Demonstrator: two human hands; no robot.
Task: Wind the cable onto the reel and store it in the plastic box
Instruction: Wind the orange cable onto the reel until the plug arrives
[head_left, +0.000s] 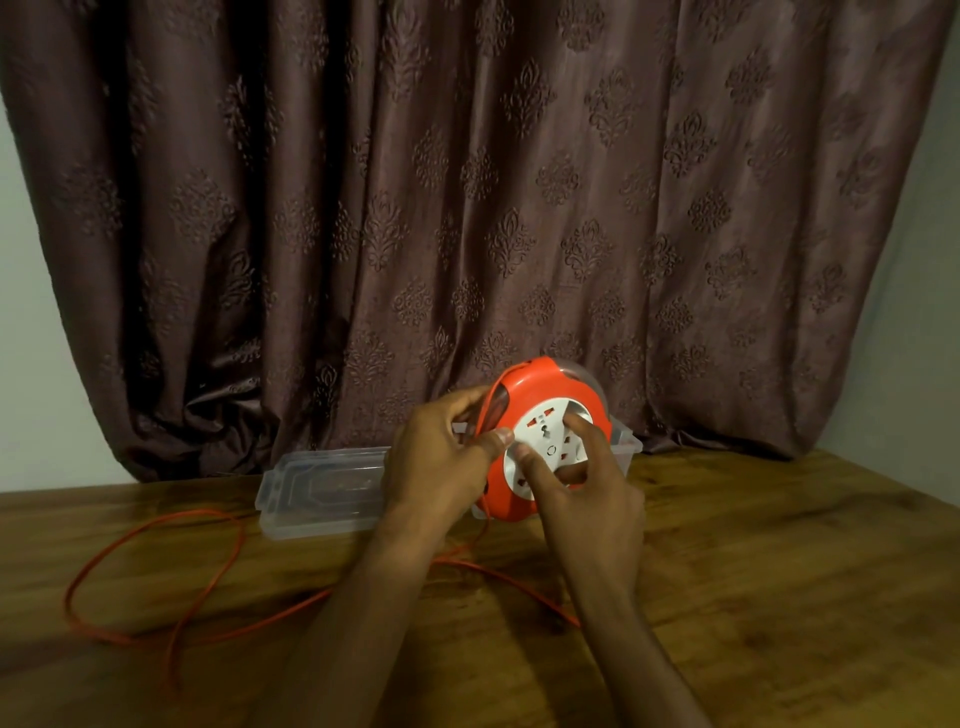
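Note:
An orange cable reel (540, 387) with a white socket face is held up on edge above the table, face turned toward me. My left hand (441, 462) grips its left rim, thumb on the white face, with the orange cable (156, 530) running up past the fingers. My right hand (576, 483) has its fingers pushed into the recesses of the white hub. Loose cable loops over the table at left and trails under my forearms. The clear plastic box (626, 441) stands behind the reel, mostly hidden.
The box's clear lid (322, 493) lies flat to the left of the reel. A brown patterned curtain (467, 208) hangs right behind the wooden table (779, 571). Pale wall shows at both sides.

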